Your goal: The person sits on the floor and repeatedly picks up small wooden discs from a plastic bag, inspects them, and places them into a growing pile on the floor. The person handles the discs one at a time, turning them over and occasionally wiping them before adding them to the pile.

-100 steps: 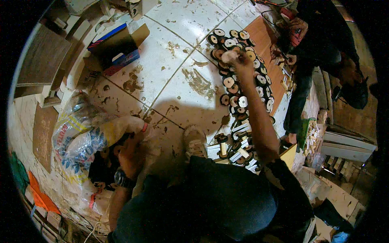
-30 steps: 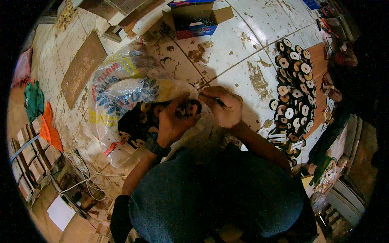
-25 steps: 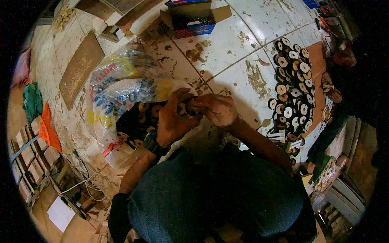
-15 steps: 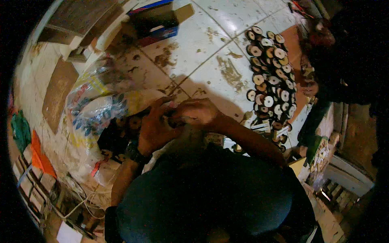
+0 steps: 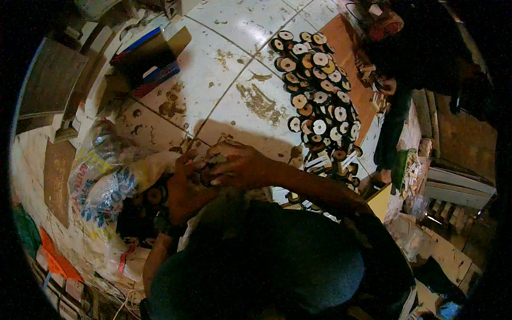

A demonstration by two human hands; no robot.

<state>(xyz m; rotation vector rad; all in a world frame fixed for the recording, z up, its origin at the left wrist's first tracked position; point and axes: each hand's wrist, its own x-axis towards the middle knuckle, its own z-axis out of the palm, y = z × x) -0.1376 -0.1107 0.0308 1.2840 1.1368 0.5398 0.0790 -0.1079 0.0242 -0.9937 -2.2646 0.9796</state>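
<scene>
My left hand (image 5: 184,189), with a dark band at its wrist, and my right hand (image 5: 237,165) meet in front of my body. Both have their fingers curled around something small and dark between them; its kind is hidden by the fingers and the dim light. Beside my left hand, a clear printed plastic bag (image 5: 114,189) lies on the floor with dark round discs (image 5: 154,196) at its mouth. To the right, past my right forearm, many round wooden discs (image 5: 320,97) with dark rims and centre holes lie in a thick heap.
Another person's hand (image 5: 386,85) is by small wood pieces at a brown board (image 5: 341,40) on the far right. An open blue cardboard box (image 5: 160,77) stands far left on the dusty tiled floor (image 5: 229,96). An orange cloth (image 5: 56,256) lies at left.
The view has swung right, so the floor things sit further left in the picture. My hands stay together, and the right fingers now curl more around the small object.
</scene>
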